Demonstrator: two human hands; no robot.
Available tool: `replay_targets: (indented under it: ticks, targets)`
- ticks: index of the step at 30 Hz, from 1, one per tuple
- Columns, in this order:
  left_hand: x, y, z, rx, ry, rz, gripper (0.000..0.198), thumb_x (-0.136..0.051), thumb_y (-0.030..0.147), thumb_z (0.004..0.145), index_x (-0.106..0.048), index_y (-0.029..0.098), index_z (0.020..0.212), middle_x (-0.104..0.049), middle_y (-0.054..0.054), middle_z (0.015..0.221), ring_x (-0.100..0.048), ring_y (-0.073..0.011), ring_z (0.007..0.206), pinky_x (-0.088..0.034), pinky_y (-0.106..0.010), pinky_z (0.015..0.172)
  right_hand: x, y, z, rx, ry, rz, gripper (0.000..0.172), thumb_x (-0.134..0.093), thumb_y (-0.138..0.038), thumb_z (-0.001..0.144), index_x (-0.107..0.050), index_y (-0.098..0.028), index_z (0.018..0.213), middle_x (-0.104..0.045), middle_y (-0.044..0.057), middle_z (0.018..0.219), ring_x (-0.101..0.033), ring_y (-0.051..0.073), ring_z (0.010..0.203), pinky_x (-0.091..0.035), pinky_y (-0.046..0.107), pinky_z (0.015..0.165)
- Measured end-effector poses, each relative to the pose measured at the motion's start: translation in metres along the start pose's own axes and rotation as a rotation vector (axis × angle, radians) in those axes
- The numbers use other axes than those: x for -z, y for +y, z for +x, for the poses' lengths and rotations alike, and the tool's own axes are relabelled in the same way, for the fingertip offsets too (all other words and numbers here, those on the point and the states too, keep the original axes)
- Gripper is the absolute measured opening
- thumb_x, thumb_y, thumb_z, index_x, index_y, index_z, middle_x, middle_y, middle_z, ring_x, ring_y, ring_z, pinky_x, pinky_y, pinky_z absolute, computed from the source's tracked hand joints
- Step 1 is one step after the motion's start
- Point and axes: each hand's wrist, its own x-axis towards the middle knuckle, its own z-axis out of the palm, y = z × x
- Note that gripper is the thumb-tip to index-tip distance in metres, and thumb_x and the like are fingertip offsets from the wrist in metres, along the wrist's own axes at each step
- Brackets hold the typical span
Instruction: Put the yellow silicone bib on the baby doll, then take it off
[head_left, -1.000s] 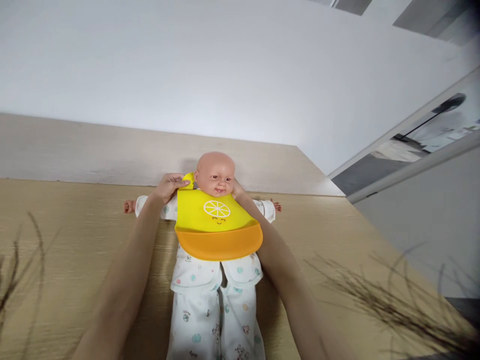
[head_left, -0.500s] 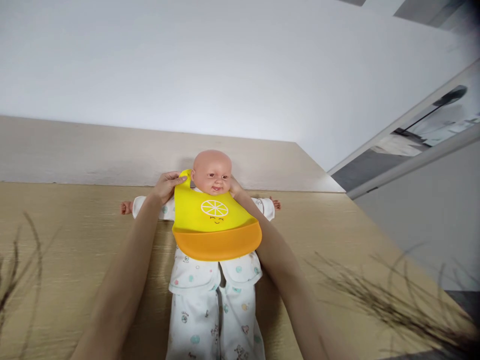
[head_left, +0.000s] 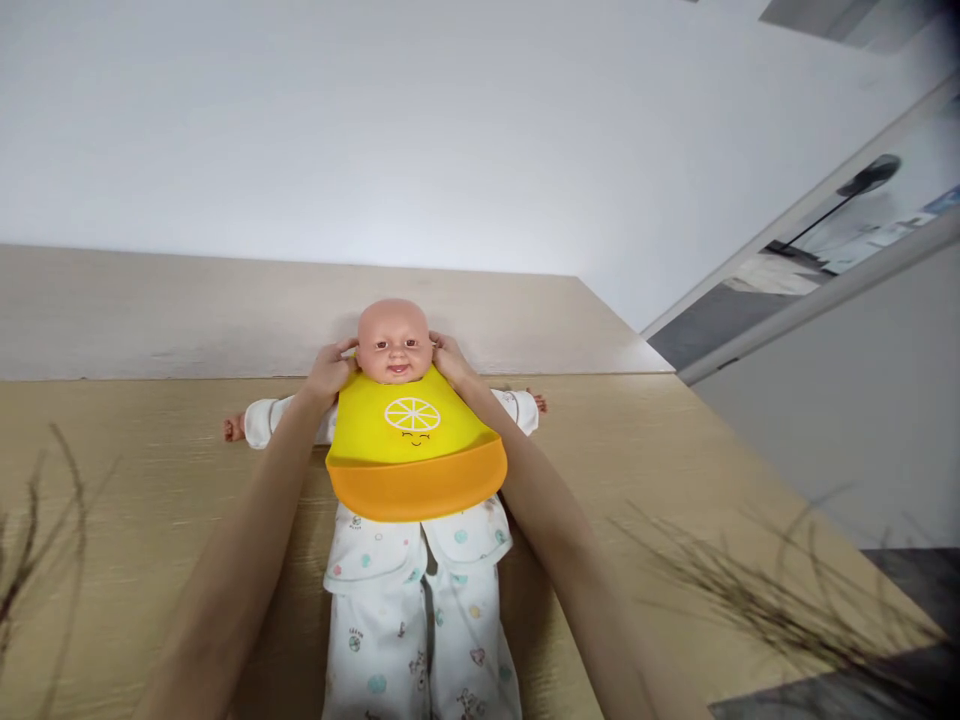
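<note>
The yellow bib [head_left: 416,450] lies on the baby doll [head_left: 393,338], orange pouch [head_left: 418,484] toward its legs, neck end between left hand [head_left: 330,372] and right hand [head_left: 452,362], apart, similarly near, grip hidden.

A big pale wall [head_left: 337,130] stands behind the light brown bench [head_left: 637,500] — thin, dark strands [head_left: 780,625] show at both sides, and grey floor [head_left: 904,580] at lower right.
</note>
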Motion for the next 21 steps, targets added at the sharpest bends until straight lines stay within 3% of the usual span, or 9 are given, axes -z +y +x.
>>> replay_targets:
  ticks: [4, 9, 14, 21]
  targets:
    - [0.0, 0.001, 0.0, -0.03, 0.052, 0.089, 0.035, -0.068, 0.017, 0.06, -0.078, 0.012, 0.093, -0.075, -0.006, 0.079, -0.062, -0.019, 0.061, -0.047, -0.026, 0.054, 0.006, -0.003, 0.004, 0.025, 0.069, -0.022, 0.037, -0.057, -0.015, 0.07, -0.07, -0.017, 0.105, -0.074, 0.007, 0.112, -0.068, 0.018, 0.09, -0.056, 0.028, 0.083]
    - [0.003, 0.001, 0.002, -0.015, 0.082, 0.091, 0.035, -0.072, 0.024, 0.06, -0.079, 0.012, 0.093, -0.073, -0.004, 0.07, -0.061, -0.0187, 0.055, -0.045, -0.025, 0.049, 0.009, -0.009, 0.008, -0.042, 0.017, 0.077, 0.031, -0.057, -0.015, 0.071, -0.071, -0.014, 0.099, -0.076, 0.007, 0.098, -0.066, 0.015, 0.072, -0.054, 0.025, 0.068]
    - [0.004, -0.001, 0.005, 0.062, 0.173, -0.017, 0.026, -0.082, 0.028, 0.057, -0.076, 0.015, 0.078, -0.071, -0.004, 0.064, -0.064, -0.0202, 0.058, -0.049, -0.028, 0.054, 0.005, -0.011, 0.005, -0.116, -0.035, 0.178, 0.021, -0.058, -0.016, 0.073, -0.072, -0.014, 0.089, -0.075, 0.005, 0.083, -0.063, 0.015, 0.064, -0.053, 0.026, 0.063]
    - [0.01, -0.008, 0.011, 0.098, 0.214, -0.115, 0.024, -0.086, 0.027, 0.06, -0.074, 0.016, 0.078, -0.074, -0.005, 0.072, -0.067, -0.0199, 0.064, -0.053, -0.03, 0.06, 0.003, 0.002, 0.007, -0.121, -0.01, 0.208, 0.02, -0.059, -0.015, 0.072, -0.071, -0.014, 0.087, -0.075, 0.004, 0.083, -0.064, 0.014, 0.066, -0.051, 0.023, 0.061]
